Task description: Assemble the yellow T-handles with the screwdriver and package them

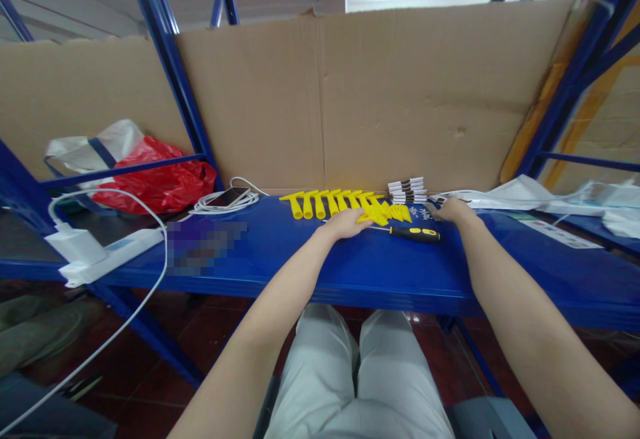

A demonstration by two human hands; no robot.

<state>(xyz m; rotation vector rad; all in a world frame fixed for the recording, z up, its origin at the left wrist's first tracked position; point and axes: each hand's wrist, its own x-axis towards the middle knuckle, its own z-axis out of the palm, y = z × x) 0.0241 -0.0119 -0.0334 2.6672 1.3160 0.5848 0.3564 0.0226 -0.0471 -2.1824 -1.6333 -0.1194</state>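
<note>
We see our left hand [346, 223] closed, fingertips pinched on a yellow piece [374, 216] just above or against the blue worktop [290, 259]; at this size we cannot tell which. At 10 o'clock from that hand stands a row of larger yellow pieces [319, 206], side by side, and at 3 o'clock lie slim yellow pieces [400, 213], bunched together. A screwdriver [419, 234] lies between our hands, its black-and-yellow handle towards 3 o'clock.

Our right hand [456, 211] reaches down with fingers bent, at the small metal parts [432, 211] on its 9 o'clock side; its fingertips are hidden, so we cannot tell how far open it is or whether it has hold of one. At its 10 o'clock sits a stack of white bundles [407, 190]. Well off at 9 o'clock we have a phone [231, 197] on a coiled white cable [205, 206].
</note>
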